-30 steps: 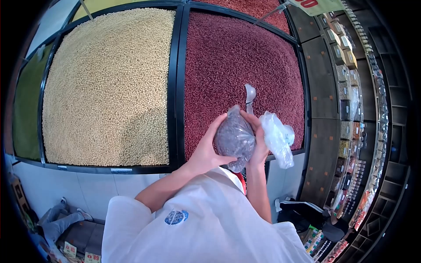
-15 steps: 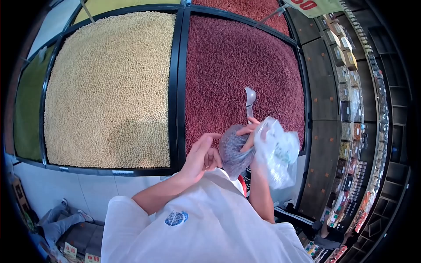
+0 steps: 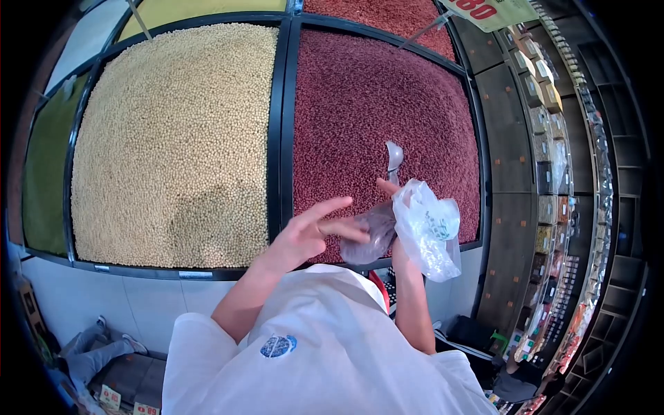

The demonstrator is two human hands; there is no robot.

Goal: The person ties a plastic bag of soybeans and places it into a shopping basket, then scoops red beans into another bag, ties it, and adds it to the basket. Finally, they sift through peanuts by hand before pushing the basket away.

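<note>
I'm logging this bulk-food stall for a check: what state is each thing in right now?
bag: part filled with dark beans, top loose.
left hand: open, fingers spread, fingertips by the bag.
right hand: closed on the bag's neck.
red bean bin: full.
yellow bean bin: full.
scoop: lying in the red bean bin.

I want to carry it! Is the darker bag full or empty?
Not empty: the darker bag bulges with beans; how full, cannot tell.
</note>
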